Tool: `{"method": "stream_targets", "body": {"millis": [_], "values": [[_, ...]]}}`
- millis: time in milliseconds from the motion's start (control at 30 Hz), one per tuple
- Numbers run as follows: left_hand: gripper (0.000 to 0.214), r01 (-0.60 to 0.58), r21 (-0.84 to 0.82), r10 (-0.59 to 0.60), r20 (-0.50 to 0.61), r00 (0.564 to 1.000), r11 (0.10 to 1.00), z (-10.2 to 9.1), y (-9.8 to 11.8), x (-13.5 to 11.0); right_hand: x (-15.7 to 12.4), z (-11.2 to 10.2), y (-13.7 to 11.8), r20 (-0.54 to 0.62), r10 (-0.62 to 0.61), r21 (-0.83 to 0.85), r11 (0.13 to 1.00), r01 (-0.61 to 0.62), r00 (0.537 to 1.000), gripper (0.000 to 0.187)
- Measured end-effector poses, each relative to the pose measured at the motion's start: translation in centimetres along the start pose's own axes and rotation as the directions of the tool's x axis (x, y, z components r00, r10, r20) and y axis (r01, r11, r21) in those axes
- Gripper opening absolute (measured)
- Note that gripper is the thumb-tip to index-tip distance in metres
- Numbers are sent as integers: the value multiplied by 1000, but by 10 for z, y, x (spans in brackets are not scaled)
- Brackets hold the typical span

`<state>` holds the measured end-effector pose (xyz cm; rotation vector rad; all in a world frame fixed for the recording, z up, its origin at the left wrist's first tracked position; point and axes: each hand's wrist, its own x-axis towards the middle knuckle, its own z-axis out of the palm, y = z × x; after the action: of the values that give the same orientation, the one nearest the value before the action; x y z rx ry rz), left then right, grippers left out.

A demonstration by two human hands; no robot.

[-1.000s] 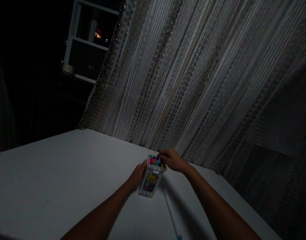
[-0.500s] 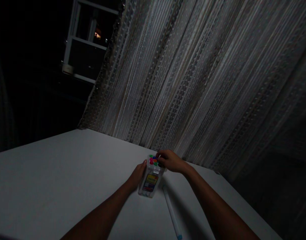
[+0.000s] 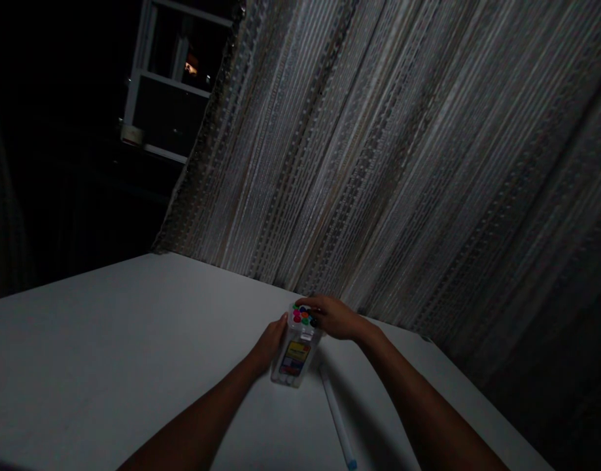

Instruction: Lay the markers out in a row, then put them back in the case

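Observation:
A clear plastic case of markers (image 3: 279,371) stands upright on the white table, with a yellow and dark label (image 3: 295,357) on its near side. Several coloured caps (image 3: 305,315), among them green, pink, red, orange and blue, show at its top. My left hand (image 3: 271,341) is closed around the case's left side. Over the caps reaches my right hand (image 3: 332,315), fingers stretched out and apart, fingertips at the far caps; it partly covers them. A single white marker with a light blue end (image 3: 338,418) lies loose to the right of the case.
The white table (image 3: 133,347) has its far edge against a hanging pale, textured curtain (image 3: 359,144). In the dark at the upper left are a window frame (image 3: 170,82) and a small pale container (image 3: 132,135).
My right hand's fingers have moved slightly left across the caps, toward the far green one. My left hand, the case and the loose marker have stayed in place.

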<state>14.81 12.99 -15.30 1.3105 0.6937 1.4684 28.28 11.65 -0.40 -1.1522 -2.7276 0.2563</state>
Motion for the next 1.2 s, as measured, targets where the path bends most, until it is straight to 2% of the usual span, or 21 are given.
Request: {"method": "stream_targets", "body": {"millis": [167, 400, 533, 667, 767, 900, 1033, 1200], "values": [[74, 24, -19, -24, 15, 1000, 1000, -2, -5, 0, -1, 4, 2, 0, -32, 54, 998, 32, 999, 41], [79, -7, -13, 8, 62, 998, 1000, -2, 2, -4, 0, 12, 9, -120, 114, 100, 990, -102, 986, 42], [79, -15, -19, 16, 72, 997, 1000, -1, 4, -4, -5, 2, 8, -102, 157, 153, 978, -141, 982, 37], [76, 7, -59, -4, 54, 999, 998, -1, 3, -4, -13, -9, 5, -13, 144, 152, 978, -141, 989, 24], [75, 9, -77, -6, 44, 999, 997, -1, 2, -4, -16, -9, 3, 29, 126, 178, 976, -129, 992, 26], [74, 10, -76, -6, 50, 999, 997, -1, 1, -4, -14, -1, 5, -9, 133, 166, 978, -129, 991, 33], [74, 17, -47, -15, 45, 999, 999, -2, -1, -2, -12, 6, 9, -72, 160, 187, 972, -144, 985, 31], [75, 35, -64, -32, 52, 998, 997, -3, -6, 1, -15, 8, 12, -91, 168, 260, 955, -140, 981, 29]]}}
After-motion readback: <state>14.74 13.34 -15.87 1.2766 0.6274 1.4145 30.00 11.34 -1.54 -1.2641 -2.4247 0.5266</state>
